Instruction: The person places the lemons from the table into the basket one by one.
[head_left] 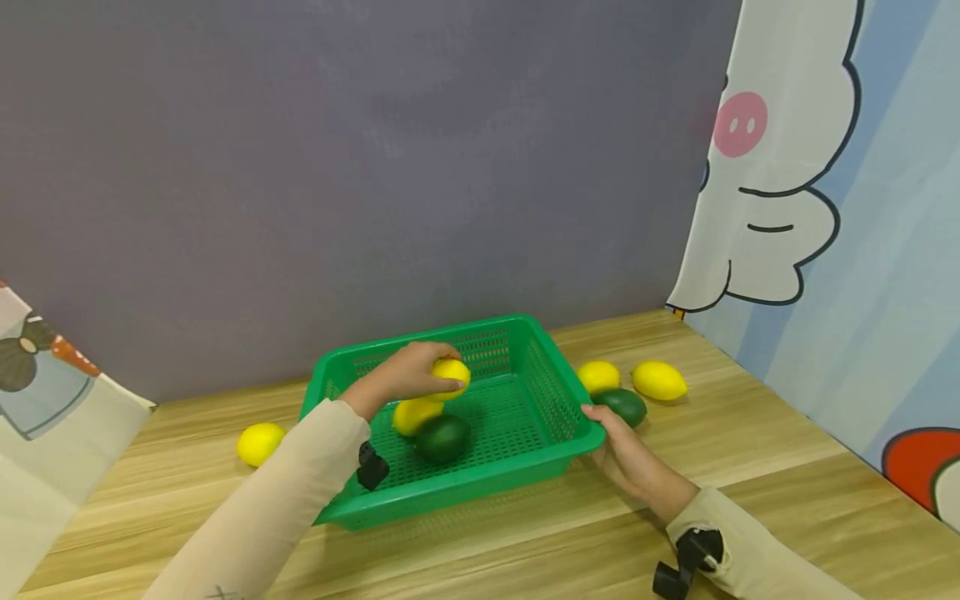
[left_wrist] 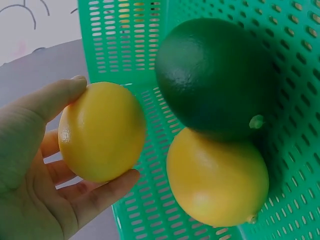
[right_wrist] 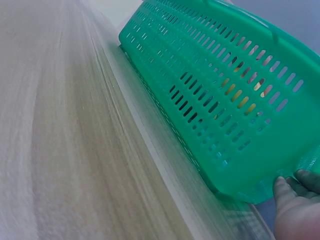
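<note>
Inside the green plastic basket (head_left: 480, 479), my left hand (head_left: 408, 371) grips a yellow lemon (head_left: 452, 377), thumb and fingers curled round it. Below it lie a second lemon (left_wrist: 217, 177) and a dark green avocado-shaped fruit (left_wrist: 215, 77), touching each other on the basket floor. In the left wrist view the held lemon is apart from both. My right hand (head_left: 626, 457) holds the basket's near right corner, thumb on the rim and fingers underneath. The right wrist view shows those fingers (right_wrist: 285, 192) against the basket's lower corner.
Right of the basket lie two lemons (head_left: 658, 381) and another dark green fruit (head_left: 624, 406). One lemon (head_left: 259, 443) rests on the wooden table (head_left: 750, 467) to the left, partly behind my left sleeve. A grey wall (head_left: 412, 167) stands behind; a cartoon-printed sheet (head_left: 862, 275) hangs at right.
</note>
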